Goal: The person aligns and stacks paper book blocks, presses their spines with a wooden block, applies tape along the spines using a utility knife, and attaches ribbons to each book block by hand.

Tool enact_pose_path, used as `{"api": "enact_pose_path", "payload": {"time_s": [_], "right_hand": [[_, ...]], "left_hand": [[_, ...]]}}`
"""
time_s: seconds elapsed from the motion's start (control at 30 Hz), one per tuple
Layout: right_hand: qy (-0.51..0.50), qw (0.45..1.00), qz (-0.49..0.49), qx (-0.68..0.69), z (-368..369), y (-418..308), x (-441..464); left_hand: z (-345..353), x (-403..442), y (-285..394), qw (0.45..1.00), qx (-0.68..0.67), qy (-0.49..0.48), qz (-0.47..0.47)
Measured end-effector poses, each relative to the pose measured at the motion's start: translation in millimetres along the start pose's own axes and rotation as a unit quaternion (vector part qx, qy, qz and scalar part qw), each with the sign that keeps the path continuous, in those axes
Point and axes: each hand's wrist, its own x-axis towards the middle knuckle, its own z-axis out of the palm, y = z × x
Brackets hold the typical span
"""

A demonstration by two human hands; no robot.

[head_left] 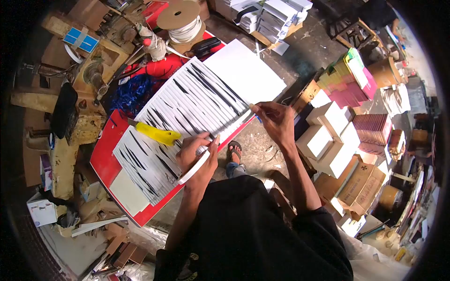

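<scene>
A fanned row of white sheets with dark streaks lies across the red-topped table. My left hand rests over the near edge of the sheets. Its fingers are curled round a white curved band, possibly a tape roll seen edge-on. At the right end of the same edge, the fingertips of my right hand are pinched together. What they hold is too small to make out. A yellow utility knife lies on the sheets just left of my left hand, its blade pointing away to the left.
A blank white board lies beyond the sheets. Behind them are blue shredded strands and a spool of white cord. Worn machinery stands at the left. White boxes and a cardboard carton are stacked at the right.
</scene>
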Motion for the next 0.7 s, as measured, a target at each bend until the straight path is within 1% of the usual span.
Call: {"api": "enact_pose_path", "payload": {"time_s": [0.13, 0.2, 0.27, 0.37, 0.43, 0.47, 0.5, 0.57, 0.6, 0.63, 0.7], "right_hand": [[-0.009, 0.999, 0.018, 0.026, 2, 6, 2], [-0.009, 0.999, 0.026, 0.040, 3, 4, -1], [-0.006, 0.998, 0.033, 0.052, 3, 2, -2], [0.007, 0.999, 0.015, 0.031, 5, -3, -4], [0.031, 0.993, 0.056, 0.095, 4, -7, -2], [0.004, 0.982, 0.082, 0.170, 6, 0, 2], [0.005, 0.983, 0.081, 0.167, 4, 5, 4], [-0.011, 0.952, 0.167, 0.258, 2, 11, 8], [-0.027, 0.956, 0.124, 0.265, 4, 15, 7], [-0.029, 0.956, 0.124, 0.264, 4, 17, 6], [-0.007, 0.985, 0.085, 0.152, 6, 3, 4]], "left_hand": [[0, 0, 6, 1.000, 0.025, -0.002, 0.007], [-1, -1, 7, 0.999, 0.016, -0.018, -0.037], [-2, 0, 8, 0.999, 0.013, -0.020, -0.039], [-4, 2, 12, 0.998, 0.018, -0.028, -0.050], [-3, 1, 12, 0.997, 0.028, -0.034, -0.057], [-3, 1, 12, 0.998, 0.018, -0.026, -0.049], [-2, 1, 11, 0.999, 0.008, -0.017, -0.041], [-1, 1, 11, 0.999, 0.002, -0.008, -0.036], [-1, 0, 9, 1.000, -0.004, -0.006, -0.029], [-1, 0, 7, 1.000, -0.008, -0.005, -0.022], [-2, 1, 6, 1.000, 0.000, -0.007, -0.021]]}}
